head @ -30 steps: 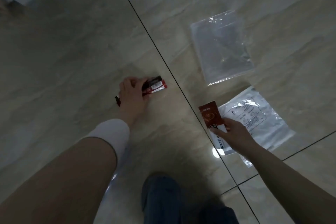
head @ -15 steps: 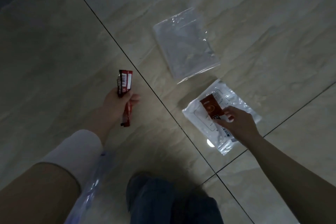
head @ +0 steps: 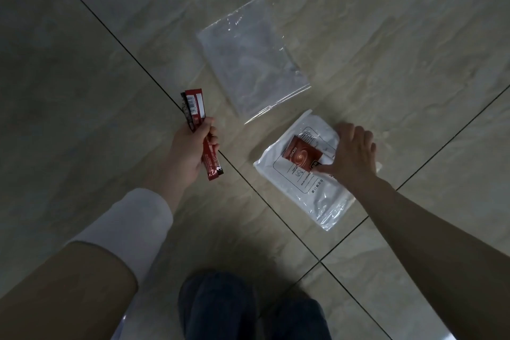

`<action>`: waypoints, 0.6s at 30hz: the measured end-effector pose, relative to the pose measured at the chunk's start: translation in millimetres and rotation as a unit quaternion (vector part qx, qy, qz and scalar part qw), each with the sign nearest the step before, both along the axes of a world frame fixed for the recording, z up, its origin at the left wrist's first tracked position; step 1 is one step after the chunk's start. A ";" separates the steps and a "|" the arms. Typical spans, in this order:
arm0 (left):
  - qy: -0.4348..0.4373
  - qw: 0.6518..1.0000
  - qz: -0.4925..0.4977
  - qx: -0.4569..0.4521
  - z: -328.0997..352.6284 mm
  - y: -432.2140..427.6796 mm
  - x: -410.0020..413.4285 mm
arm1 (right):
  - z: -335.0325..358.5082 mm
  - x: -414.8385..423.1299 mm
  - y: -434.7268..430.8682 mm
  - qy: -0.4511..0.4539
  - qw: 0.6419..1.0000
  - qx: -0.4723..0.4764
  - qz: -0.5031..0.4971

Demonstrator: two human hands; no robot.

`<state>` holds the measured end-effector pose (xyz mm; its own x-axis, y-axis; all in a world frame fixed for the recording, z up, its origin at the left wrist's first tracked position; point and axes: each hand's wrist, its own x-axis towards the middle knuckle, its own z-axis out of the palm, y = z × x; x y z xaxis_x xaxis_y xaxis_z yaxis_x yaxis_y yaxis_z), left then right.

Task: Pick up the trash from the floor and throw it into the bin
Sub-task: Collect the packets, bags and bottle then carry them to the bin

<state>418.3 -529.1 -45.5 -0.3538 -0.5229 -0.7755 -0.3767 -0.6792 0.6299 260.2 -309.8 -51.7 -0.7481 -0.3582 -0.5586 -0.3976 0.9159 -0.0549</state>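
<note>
My left hand [head: 190, 149] is shut on red stick wrappers [head: 196, 110], held upright above the tiled floor. My right hand [head: 353, 154] rests flat on a white printed plastic bag [head: 303, 188] lying on the floor, and pins a small brown-red sachet [head: 302, 156] against it under the thumb. A clear plastic bag [head: 254, 58] lies flat on the floor just beyond, untouched. No bin is in view.
Beige marble-look floor tiles [head: 414, 36] with dark grout lines fill the scene. My knees in dark trousers [head: 218, 309] are at the bottom centre. A bit of thin plastic [head: 121, 326] shows under my left sleeve.
My left hand lifted the red wrappers off the floor and holds them up. My right hand moved with the sachet down onto the white bag.
</note>
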 end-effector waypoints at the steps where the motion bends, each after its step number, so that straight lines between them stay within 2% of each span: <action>1: -0.008 1.000 0.001 -0.002 0.3 1.0 -0.2 | -0.8 -0.8 -2.6 -0.023 1.000 0.019 -0.003; 4: -0.029 0.999 0.016 0.005 8.8 3.4 -0.4 | 8.2 2.6 -6.7 -0.084 0.995 0.044 -0.021; 7: -0.045 0.999 0.015 0.018 32.7 4.1 -3.3 | 35.3 3.5 -7.9 -0.102 0.994 0.013 -0.022; 11: -0.034 0.998 0.009 0.046 87.2 1.3 -13.0 | 93.0 -11.0 -14.1 -0.130 0.991 0.034 -0.022; 15: -0.019 1.000 0.004 0.023 138.1 -12.1 -22.9 | 140.5 -33.3 -42.7 -0.162 0.986 0.019 -0.023; 18: -0.023 1.000 -0.005 -0.017 143.5 -28.0 -30.3 | 145.9 -51.0 -77.9 -0.173 0.984 -0.004 -0.036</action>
<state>388.0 -557.1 98.0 -0.3226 -0.5465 -0.7728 -0.4125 -0.6537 0.6345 209.1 -387.8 94.3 -0.5374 -0.3167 -0.7816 -0.2887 0.9399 -0.1824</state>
